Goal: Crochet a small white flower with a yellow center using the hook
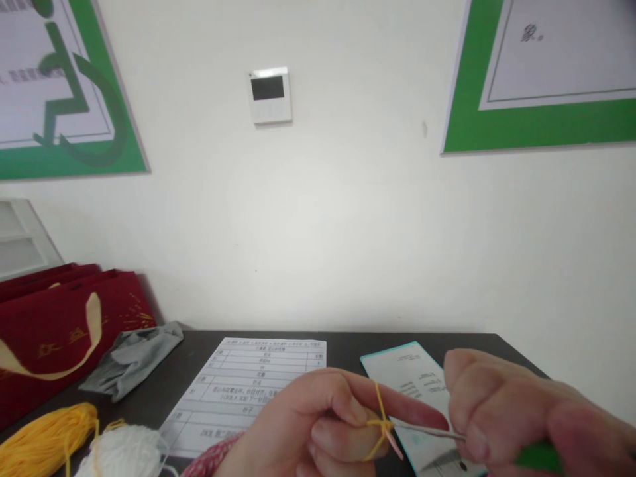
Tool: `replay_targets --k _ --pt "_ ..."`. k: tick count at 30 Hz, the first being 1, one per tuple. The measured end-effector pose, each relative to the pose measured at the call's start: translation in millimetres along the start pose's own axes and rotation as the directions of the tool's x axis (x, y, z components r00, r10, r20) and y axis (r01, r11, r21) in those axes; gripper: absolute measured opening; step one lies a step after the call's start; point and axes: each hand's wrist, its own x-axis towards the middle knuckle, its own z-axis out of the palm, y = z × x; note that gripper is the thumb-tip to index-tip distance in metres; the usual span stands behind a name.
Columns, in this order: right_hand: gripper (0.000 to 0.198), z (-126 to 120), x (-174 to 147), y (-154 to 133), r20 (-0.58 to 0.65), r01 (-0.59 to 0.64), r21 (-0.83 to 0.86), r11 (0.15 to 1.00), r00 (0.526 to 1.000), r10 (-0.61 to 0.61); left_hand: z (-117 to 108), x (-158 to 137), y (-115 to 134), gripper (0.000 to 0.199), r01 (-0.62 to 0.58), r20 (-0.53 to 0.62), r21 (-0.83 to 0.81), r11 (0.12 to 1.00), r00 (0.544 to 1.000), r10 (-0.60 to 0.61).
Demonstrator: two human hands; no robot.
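Observation:
My left hand (318, 417) pinches a small piece of yellow yarn (381, 424) between thumb and fingers. One strand runs up over its outstretched index finger, and a short pinkish strip hangs from the knot. My right hand (501, 404) is closed around a crochet hook (430, 430) with a thin metal shaft and a green handle (539, 456). The shaft points left, its tip at the yellow loops. Whether the hook end sits inside a loop is too small to tell.
On the dark table (348, 341) lie a printed sheet (218, 397) and a teal-edged booklet (417, 364). At the left are yellow yarn (44, 444), a white yarn ball (124, 454), a grey cloth (134, 358) and red gift bags (119, 298). A white wall (318, 232) rises behind.

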Motion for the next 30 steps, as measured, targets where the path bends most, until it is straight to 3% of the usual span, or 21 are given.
replay_targets --k 3,11,20,26,30 --pt "0.046 8.6 7.4 -5.1 -0.073 -0.156 0.138 0.978 0.983 0.167 -0.2 -1.4 -2.6 0.045 -0.03 -0.034 -0.002 1.0 0.999 0.03" --pt "0.048 12.1 11.9 -7.0 -0.104 -0.334 0.295 0.895 0.92 0.378 2.7 1.8 -4.2 0.045 -0.069 -0.014 0.026 0.997 0.998 0.069" --pt "0.049 18.0 9.8 0.1 -0.118 -0.402 0.312 0.861 0.883 0.455 11.1 7.0 -3.6 0.034 -0.133 -0.107 0.128 0.983 0.983 0.147" --pt "0.045 20.9 8.5 0.5 -0.155 -0.308 0.157 0.938 0.931 0.331 9.8 9.2 -9.3 0.029 -0.164 -0.214 0.27 0.949 0.95 0.225" --pt "0.049 19.0 13.7 4.8 -0.135 -0.42 0.236 0.876 0.879 0.457 6.7 8.6 -11.3 0.035 -0.16 -0.167 0.262 0.952 0.964 0.208"
